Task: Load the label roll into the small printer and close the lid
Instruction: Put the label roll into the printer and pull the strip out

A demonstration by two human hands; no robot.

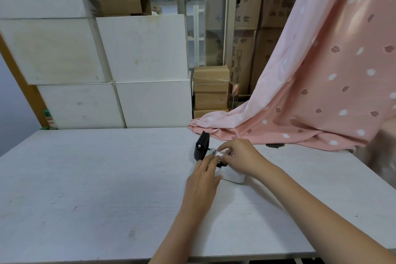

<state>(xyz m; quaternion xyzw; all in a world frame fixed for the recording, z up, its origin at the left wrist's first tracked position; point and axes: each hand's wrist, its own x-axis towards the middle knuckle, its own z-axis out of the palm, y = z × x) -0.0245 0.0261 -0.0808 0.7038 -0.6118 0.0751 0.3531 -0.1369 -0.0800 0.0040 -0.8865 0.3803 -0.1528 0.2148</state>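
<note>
A small white printer (pixel 234 176) sits on the white table (pixel 96 178), right of centre. Its black lid (pixel 201 146) stands open, tilted up at the far left side. A white label roll (pixel 220 153) lies in the open bay, mostly hidden by fingers. My right hand (pixel 242 156) reaches over the printer from the right, fingertips pinching the roll. My left hand (pixel 203 174) rests against the printer's near left side, fingers touching the bay edge and the roll's near end.
A pink patterned cloth (pixel 310 92) drapes from the upper right onto the table's far edge behind the printer. Stacked white foam boxes (pixel 128 70) and cardboard cartons (pixel 211 90) stand behind the table. A dark scrap (pixel 275 146) lies near the cloth.
</note>
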